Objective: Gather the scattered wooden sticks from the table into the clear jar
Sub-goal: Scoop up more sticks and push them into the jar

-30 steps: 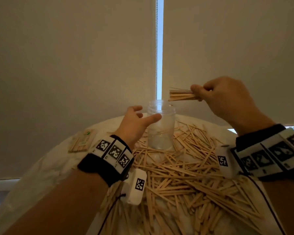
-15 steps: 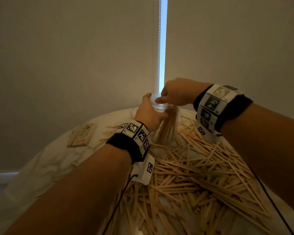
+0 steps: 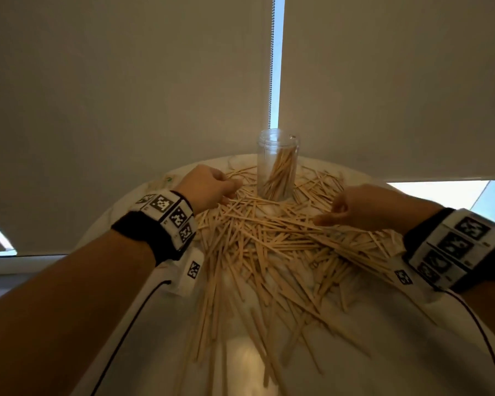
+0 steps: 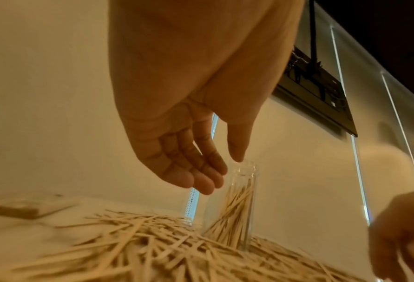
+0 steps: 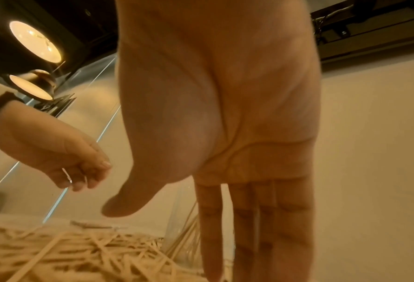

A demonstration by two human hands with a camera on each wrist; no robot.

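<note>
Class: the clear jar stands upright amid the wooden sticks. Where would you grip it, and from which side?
Grip the clear jar round its straight wall below the ribbed neck, from the left, where the left hand is nearest. It stands upright with its mouth open, so a side grip probably leaves the mouth clear for more wooden sticks.

Motion blur smears the near wooden sticks [image 4: 85, 263] in both wrist views. In the right wrist view, the right hand [image 5: 225, 118] hides most of the clear jar [image 5: 176, 229].
</note>
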